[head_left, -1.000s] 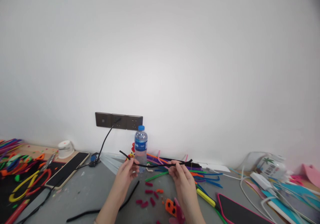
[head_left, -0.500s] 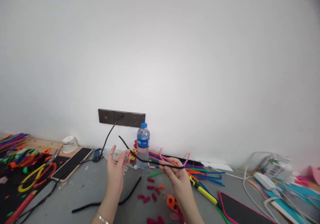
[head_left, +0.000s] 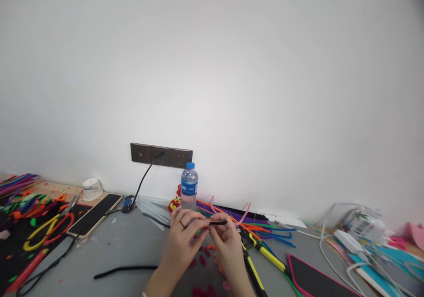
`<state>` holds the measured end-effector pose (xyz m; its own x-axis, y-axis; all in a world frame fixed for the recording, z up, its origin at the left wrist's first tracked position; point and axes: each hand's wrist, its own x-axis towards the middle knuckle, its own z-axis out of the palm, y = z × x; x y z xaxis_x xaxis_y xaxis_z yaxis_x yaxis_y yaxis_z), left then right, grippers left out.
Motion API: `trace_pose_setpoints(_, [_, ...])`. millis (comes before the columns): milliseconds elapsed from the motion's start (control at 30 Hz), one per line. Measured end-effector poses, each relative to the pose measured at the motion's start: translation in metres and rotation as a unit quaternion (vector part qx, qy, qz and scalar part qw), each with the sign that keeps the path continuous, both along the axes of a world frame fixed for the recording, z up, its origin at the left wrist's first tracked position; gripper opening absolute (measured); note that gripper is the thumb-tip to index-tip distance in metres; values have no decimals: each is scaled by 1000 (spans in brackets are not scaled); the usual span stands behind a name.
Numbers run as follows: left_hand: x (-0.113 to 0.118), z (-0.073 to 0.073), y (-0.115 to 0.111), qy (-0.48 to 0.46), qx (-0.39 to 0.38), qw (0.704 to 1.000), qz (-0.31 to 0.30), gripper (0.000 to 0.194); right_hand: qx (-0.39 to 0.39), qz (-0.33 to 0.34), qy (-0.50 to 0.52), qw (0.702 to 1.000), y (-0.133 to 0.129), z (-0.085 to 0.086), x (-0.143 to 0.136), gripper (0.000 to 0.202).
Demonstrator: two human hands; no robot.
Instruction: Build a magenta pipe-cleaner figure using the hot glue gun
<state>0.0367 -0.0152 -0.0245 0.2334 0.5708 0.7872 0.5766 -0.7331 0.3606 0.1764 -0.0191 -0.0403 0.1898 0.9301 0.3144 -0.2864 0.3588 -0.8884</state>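
Left hand (head_left: 182, 244) pinches the black fuzzy stem (head_left: 218, 222), right hand (head_left: 229, 246) pinching close beside it, over the bench (head_left: 127, 248) near the bottle (head_left: 189, 188), fiddly handling that seems to need steady fingertips.

Here along the white wall (head_left: 212, 89) we've got a dark socket panel (head_left: 161, 155), a black cord (head_left: 142, 183) plugged into its middle unit and dropping to the desk (head_left: 126, 248). Just below the panel's right end we see a water bottle (head_left: 189, 188), upright, blue cap on, with a little red-and-yellow figure (head_left: 175, 201) right beside it. Over on our left, a white tub (head_left: 92, 189) stands near a pale-cased phone (head_left: 94, 215), lying flat. Swinging right, we find a pink-edged dark device (head_left: 319, 277), then white cables (head_left: 326, 260) looping around, a white adapter (head_left: 350, 242), and behind that a clear packet (head_left: 362, 222) printed with a palm tree.
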Motion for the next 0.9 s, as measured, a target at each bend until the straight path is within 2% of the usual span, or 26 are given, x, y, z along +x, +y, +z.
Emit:
trace_pose_setpoints(233, [1, 4, -3, -6, 14, 1000, -25, 13, 13, -23, -62, 998, -3, -3, 2, 12])
trace_pose_setpoints(400, [1, 5, -3, -35, 39, 998, -45, 13, 36, -7, -69, 997, -4, -6, 1, 5])
trace_pose_setpoints(700, [2, 6, -5, -46, 25, 998, -37, 10, 53, -42, -86, 994, -7, -4, -3, 8])
trace_pose_setpoints(900, [2, 6, -4, -53, 29, 998, -28, 15, 92, -34, -119, 988, -8, 0, -4, 13])
